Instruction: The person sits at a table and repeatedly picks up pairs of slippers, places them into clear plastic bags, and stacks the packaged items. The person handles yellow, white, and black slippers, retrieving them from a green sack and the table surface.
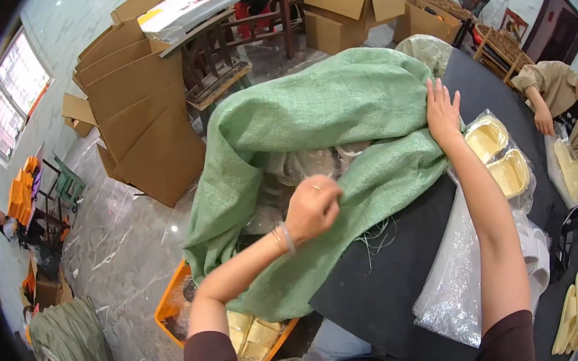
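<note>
A large green woven sack (323, 106) lies across the dark table, its mouth gaping toward me. Inside it are clear plastic bags (301, 165) whose contents I cannot make out. My left hand (314, 209) is closed in front of the sack's mouth, by the lower fold; whatever its curled fingers hold is hidden. My right hand (443, 113) presses on the sack's right end, fingers stretched out and lying flat. Beside my right forearm are pale yellow slippers (498, 155) in a clear bag, with a stack of clear plastic bags (448, 283) nearer me.
An orange crate (168, 302) with yellow slippers stands below the table's left side. Folded cardboard boxes (135, 119) lean at the left. Unbagged yellow slippers (577, 312) lie at the right. Across the table, a person (561, 92) handles a bagged slipper (567, 169).
</note>
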Demonstrator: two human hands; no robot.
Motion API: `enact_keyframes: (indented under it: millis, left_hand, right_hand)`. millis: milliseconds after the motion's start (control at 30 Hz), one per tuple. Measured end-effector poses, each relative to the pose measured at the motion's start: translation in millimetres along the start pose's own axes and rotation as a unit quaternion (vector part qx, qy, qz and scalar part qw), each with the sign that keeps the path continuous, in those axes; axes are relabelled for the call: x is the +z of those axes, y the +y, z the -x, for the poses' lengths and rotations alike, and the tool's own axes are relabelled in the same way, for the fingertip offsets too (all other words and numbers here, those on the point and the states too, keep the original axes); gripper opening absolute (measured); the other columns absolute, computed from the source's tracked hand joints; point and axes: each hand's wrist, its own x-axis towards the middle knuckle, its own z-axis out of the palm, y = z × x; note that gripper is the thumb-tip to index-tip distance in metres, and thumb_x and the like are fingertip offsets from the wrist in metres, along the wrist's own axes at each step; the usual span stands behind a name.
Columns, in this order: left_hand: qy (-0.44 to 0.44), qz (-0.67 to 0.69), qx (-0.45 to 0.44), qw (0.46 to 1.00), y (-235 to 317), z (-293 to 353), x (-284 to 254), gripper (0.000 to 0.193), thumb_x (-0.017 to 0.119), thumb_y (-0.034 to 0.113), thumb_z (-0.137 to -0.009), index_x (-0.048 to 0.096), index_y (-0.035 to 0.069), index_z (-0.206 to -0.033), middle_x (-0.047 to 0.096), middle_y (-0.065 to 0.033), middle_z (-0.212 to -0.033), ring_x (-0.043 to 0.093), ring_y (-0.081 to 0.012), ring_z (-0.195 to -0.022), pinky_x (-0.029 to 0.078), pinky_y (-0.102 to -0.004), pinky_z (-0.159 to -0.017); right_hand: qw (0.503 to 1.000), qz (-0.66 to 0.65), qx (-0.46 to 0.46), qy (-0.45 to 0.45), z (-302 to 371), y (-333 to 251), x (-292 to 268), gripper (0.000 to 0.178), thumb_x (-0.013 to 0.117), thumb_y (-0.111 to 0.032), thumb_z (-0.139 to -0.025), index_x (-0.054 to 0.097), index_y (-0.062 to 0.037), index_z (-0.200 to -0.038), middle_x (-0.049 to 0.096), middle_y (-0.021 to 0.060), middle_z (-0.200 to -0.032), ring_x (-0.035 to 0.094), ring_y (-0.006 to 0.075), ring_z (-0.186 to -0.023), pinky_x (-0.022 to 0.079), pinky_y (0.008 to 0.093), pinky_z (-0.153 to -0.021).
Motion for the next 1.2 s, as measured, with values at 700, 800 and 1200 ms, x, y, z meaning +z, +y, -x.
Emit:
enact_keyframes:
  millis: [700, 800, 1200]
  left_hand:
    - [0.100, 0.649, -0.579, 0.483, 16.5, -65.9, -112.9, 0.039, 0.049, 0.011, -0.084, 0.045, -0.009, -0.117, 0.055, -0.0231, -0.114, 0.056, -0.0374, -0.104, 0.051, -0.0492, -0.084]
    - [0.110, 0.655, -0.590, 0.459, 91.5, -100.1, -154.2, 0.047, 0.050, 0.007, -0.081, 0.037, -0.014, -0.121, 0.052, -0.0263, -0.114, 0.055, -0.0384, -0.106, 0.053, -0.0455, -0.082]
    - [-0.031, 0.682, -0.447, 0.578, 291.3, -223.4, -49.6, 0.038, 0.058, 0.014, -0.074, 0.051, -0.002, -0.107, 0.057, -0.0150, -0.101, 0.059, -0.0263, -0.091, 0.049, -0.0416, -0.081]
  right_hand:
    - [0.889, -0.449, -0.085, 0.031, 232.3, -59.0, -151.7, 0.047, 0.049, -0.034, -0.091, 0.047, -0.0077, -0.130, 0.041, 0.0093, -0.138, 0.036, 0.0261, -0.129, 0.024, 0.0517, -0.107]
    - [0.868, -0.490, -0.060, 0.047, 234.9, -59.7, -146.9, 0.047, 0.050, -0.035, -0.090, 0.048, -0.0080, -0.128, 0.042, 0.0095, -0.138, 0.037, 0.0270, -0.128, 0.024, 0.0530, -0.106]
    - [0.851, -0.516, -0.071, -0.070, 236.1, -59.9, -136.6, 0.050, 0.044, -0.034, -0.092, 0.040, -0.0072, -0.134, 0.038, 0.0097, -0.141, 0.033, 0.0270, -0.131, 0.021, 0.0468, -0.109]
